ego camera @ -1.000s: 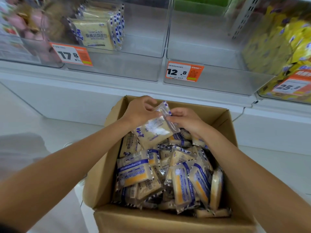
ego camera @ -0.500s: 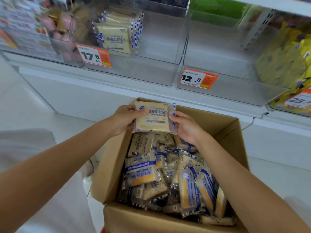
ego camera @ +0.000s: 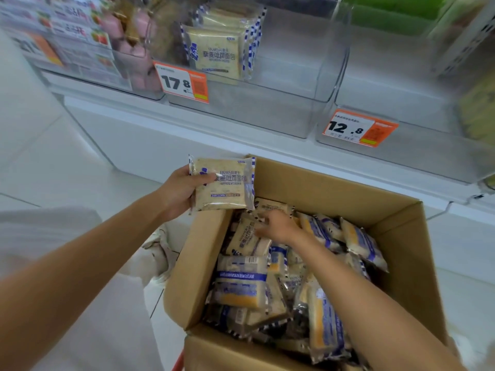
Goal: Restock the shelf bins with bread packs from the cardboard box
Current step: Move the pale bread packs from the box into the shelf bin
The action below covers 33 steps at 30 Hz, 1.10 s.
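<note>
glossy white floor tiles (ego camera: 53, 170) meet a white shelf base (ego camera: 160, 140), with orange price tags (ego camera: 184, 81) above, evenly lit.

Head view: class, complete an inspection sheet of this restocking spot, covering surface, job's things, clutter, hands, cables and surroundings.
Surface: white floor.
Job's things: open cardboard box heaped with bread packs; matching packs upright in the 17.8 bin.
Clutter: crumpled white material left of the box.
Hands: left hand holds the lifted pack above the box's corner; right hand reaches onto packs inside, grip unclear.
Cables: nothing seen.
Surroundings: 12.8 bin; pink packs in the left bin.
</note>
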Each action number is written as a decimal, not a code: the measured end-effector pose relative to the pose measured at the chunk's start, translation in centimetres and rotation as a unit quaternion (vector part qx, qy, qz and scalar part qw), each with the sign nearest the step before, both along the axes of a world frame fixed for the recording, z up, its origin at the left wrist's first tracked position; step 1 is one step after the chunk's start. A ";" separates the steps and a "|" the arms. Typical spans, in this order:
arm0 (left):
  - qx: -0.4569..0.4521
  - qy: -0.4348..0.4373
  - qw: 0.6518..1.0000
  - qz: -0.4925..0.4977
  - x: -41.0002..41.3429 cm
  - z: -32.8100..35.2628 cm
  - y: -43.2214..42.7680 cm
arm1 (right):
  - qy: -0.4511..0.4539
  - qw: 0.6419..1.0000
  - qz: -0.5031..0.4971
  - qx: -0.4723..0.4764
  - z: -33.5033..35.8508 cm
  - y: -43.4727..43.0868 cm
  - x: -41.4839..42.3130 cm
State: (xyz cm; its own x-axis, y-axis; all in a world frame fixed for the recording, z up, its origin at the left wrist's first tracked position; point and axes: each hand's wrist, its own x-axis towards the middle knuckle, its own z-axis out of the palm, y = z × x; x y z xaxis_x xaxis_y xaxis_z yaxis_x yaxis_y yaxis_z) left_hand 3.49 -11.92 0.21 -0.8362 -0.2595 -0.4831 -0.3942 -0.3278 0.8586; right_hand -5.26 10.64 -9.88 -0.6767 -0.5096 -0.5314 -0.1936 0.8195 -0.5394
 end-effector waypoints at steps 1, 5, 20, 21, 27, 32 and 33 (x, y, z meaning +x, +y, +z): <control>0.002 -0.002 1.000 0.000 -0.1 0.0 0.2 | -0.025 1.000 -0.005 -0.010 0.1 0.5 0.0; 0.003 0.004 1.000 -0.020 -0.5 0.3 1.2 | -0.063 0.995 -0.054 -0.062 2.5 4.4 -1.3; -0.011 0.048 0.996 -0.075 -2.3 6.2 8.2 | -0.170 0.858 -0.298 -0.381 15.1 4.0 0.3; -0.037 0.060 0.993 -0.092 -2.3 6.5 8.1 | -0.162 0.866 -0.295 -0.370 15.6 3.1 0.5; -0.216 0.097 0.971 -0.035 -3.2 9.3 2.7 | -0.182 0.837 -0.278 -0.435 19.8 -2.2 -0.7; -0.368 0.161 0.916 0.004 -7.0 15.2 -2.8 | -0.032 0.872 -0.235 -0.427 25.3 -7.9 -4.8; -0.394 0.171 0.903 0.001 -8.0 16.2 -3.9 | -0.010 0.872 -0.233 -0.431 26.2 -8.9 -5.9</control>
